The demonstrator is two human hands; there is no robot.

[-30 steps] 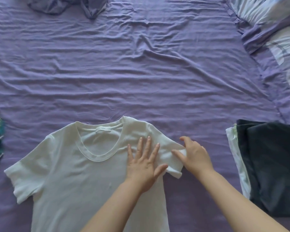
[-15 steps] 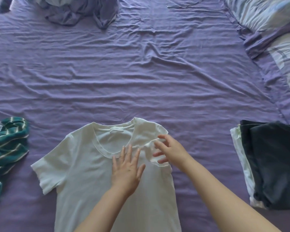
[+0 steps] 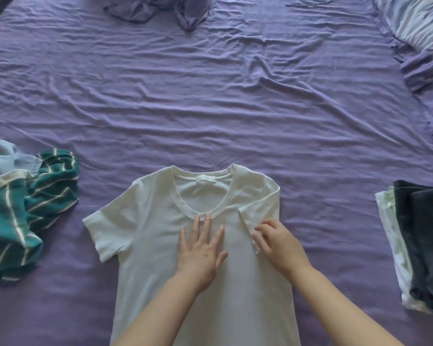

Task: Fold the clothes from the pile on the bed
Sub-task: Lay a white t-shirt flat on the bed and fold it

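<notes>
While my left hand (image 3: 199,255) lies flat with fingers straight and slightly spread, it presses the chest of the white T-shirt (image 3: 148,226), fingertips reaching the lower edge of the neckline. It grasps nothing; it only bears down on the fabric. My right hand (image 3: 279,245) sits just beside it with fingers curled, resting on the edge of the right sleeve (image 3: 258,208), which is folded inward over the shirt body. I cannot tell whether those fingers pinch the sleeve hem or merely press it.

The T-shirt lies face up on the purple bedsheet (image 3: 210,108), at the near centre, collar pointing away from me. Its opposite sleeve is spread flat on the sheet, unfolded. Both forearms cross the lower part of the shirt and hide part of its body.

To my left, well apart from the shirt, a crumpled green striped garment (image 3: 35,203) lies against a pale blue garment (image 3: 0,156). To my right, a folded stack (image 3: 423,240) rests on the sheet, dark pieces over a white one. At the far edge, a bunched purple-grey garment (image 3: 160,8) lies on the sheet. Patterned bedding (image 3: 415,23) occupies the far right corner. Nothing stands between the hands and the shirt.
</notes>
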